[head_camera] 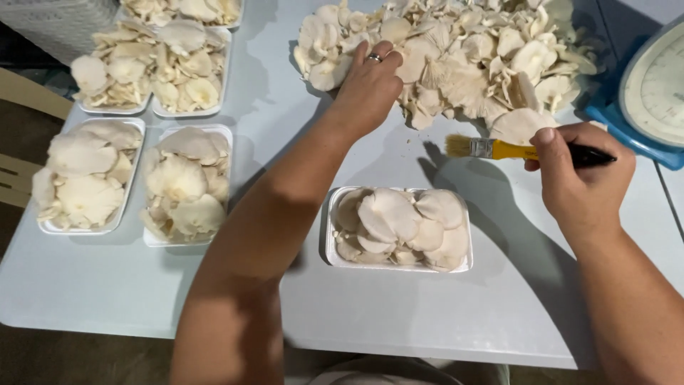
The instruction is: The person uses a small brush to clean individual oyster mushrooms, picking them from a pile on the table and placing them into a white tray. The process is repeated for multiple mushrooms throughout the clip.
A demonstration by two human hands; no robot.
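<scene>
Your left hand (370, 85) reaches with loose fingers into the mushroom pile (456, 57) at upper centre, nothing clamped yet; your right hand (581, 175) grips the paintbrush (499, 148) (bristles idle). Pick one mushroom next, I judge, then brush it.

Your head camera is looking steeply down from close above the table (399, 314), facing forward across it, taking in both your forearms.
</scene>
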